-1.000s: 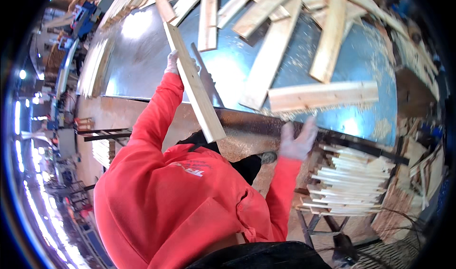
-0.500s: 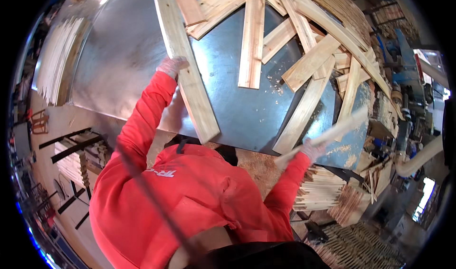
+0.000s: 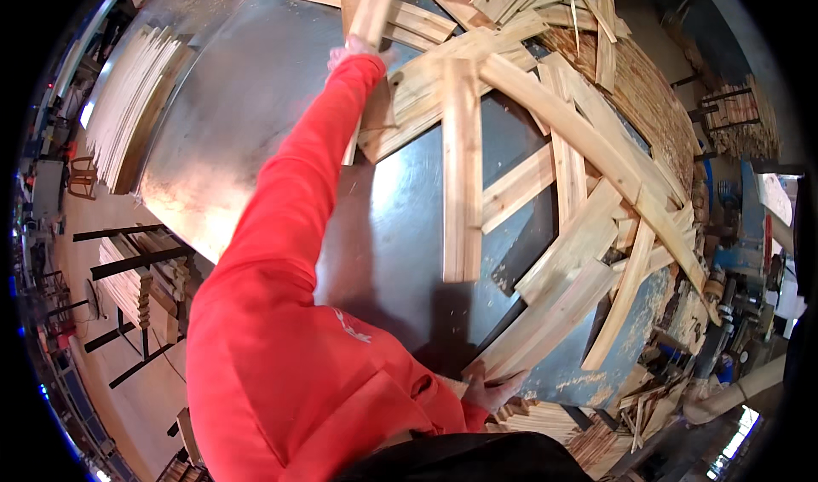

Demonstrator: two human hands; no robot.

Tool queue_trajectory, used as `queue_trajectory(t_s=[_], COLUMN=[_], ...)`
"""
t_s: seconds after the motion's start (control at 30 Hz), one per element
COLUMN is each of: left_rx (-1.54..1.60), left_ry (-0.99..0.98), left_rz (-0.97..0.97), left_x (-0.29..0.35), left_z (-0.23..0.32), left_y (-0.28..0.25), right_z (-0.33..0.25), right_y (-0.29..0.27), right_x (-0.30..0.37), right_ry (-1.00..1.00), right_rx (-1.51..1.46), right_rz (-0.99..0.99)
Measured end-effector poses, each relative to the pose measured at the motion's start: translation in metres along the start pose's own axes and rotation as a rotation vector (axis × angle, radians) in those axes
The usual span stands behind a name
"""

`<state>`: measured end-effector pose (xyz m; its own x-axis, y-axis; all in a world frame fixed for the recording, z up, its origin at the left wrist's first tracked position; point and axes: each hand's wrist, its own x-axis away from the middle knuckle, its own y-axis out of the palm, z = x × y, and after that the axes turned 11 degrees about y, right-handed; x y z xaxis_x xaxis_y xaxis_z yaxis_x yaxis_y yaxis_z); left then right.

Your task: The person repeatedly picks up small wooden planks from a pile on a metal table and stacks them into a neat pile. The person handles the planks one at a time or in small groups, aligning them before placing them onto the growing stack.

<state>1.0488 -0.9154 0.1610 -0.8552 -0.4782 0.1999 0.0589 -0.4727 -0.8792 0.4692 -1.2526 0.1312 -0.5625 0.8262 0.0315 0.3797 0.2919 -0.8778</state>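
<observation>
My left hand [image 3: 362,54], in a thin clear glove, is stretched far across the metal table and closed around a pale wooden board [image 3: 376,9]. That board is blurred and stands up past the fingers, over other planks. Close to the table's near edge, my right hand [image 3: 496,391] grips the near end of another wooden board [image 3: 545,327], which slants away to the right. My sleeve and body partly cover the right wrist. Between the hands, a straight plank [image 3: 461,175] lies pointing toward me, beside a loose pile of crossed boards [image 3: 579,146].
The metal table [image 3: 247,99] carries a neat stack of boards [image 3: 136,111] at its left edge. Sawdust lies at its right end. Racked timber [image 3: 128,278] stands on the floor at left, machinery [image 3: 737,265] at right. More stacked wood [image 3: 554,418] sits below the near edge.
My left hand has moved forward over the far planks, raising a board. My right hand has come down to the near edge; the light board it held aloft no longer shows there. The view has shifted.
</observation>
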Motion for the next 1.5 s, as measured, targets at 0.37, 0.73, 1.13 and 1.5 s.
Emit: queue_trajectory(t_s=[0.37, 0.73, 1.13, 1.5], left_rx=[0.044, 1.471, 1.416, 1.305], left_ry=[0.200, -0.209, -0.239, -0.169], left_rz=[-0.113, -0.430, -0.386, -0.247], left_x=[-0.007, 0.125, 0.124, 0.142], left_z=[-0.118, -0.289, -0.316, -0.304], left_y=[-0.046, -0.002, -0.029, 0.018], right_z=[-0.360, -0.472, -0.465, -0.362], right_y=[0.129, 0.255, 0.253, 0.174], right_x=[-0.106, -0.087, -0.140, -0.023], right_ry=[-0.461, -1.128, -0.446, -0.473], right_rx=[-0.824, 0.246, 0.313, 0.128], right_rz=[-1.196, -0.388, -1.151, -0.095])
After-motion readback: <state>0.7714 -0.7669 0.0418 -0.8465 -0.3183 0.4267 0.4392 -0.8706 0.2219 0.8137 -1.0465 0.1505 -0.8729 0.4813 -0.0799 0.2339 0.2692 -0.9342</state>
